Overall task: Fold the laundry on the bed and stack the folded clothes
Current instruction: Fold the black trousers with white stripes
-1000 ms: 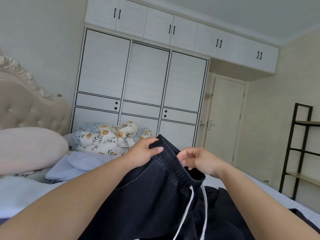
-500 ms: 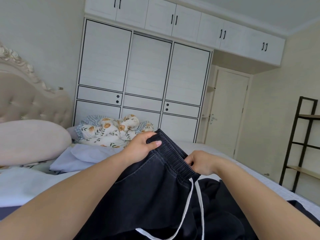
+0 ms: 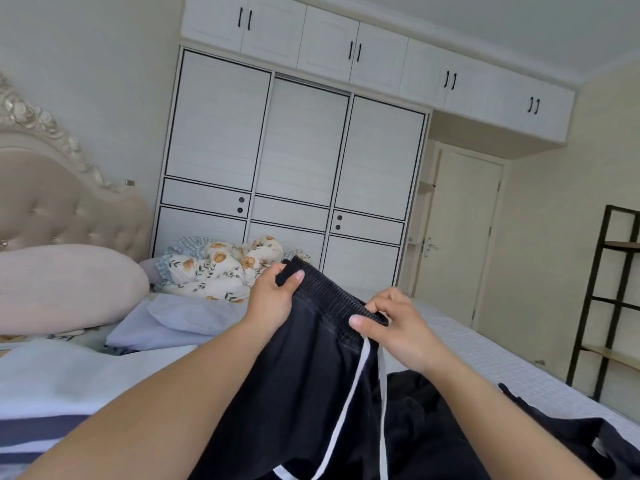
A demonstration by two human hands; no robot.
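A pair of dark trousers is held up over the middle of the bed by its ribbed waistband, the legs hanging down onto the mattress toward the near edge. The left hand grasps the far end of the waistband, thumb curled over the front of the cloth. The right hand pinches the near end of the waistband, thumb on the front, fingers bent behind it. Two white drawstrings hang from just below the right hand and trail down the dark cloth.

More dark clothing lies crumpled under the right forearm and reaches toward the bed's right edge. Between that heap and the far end of the bed, the pale cover lies flat and bare along the right side.

On the left side of the bed lies a light blue and navy striped garment at the near edge, then pale lilac folded cloth, then a flowered quilt bunched at the far left corner. A pink pillow leans against the tufted headboard.

Beyond the bed stand a white wardrobe and a closed door; a dark shelf frame stands off the right edge.
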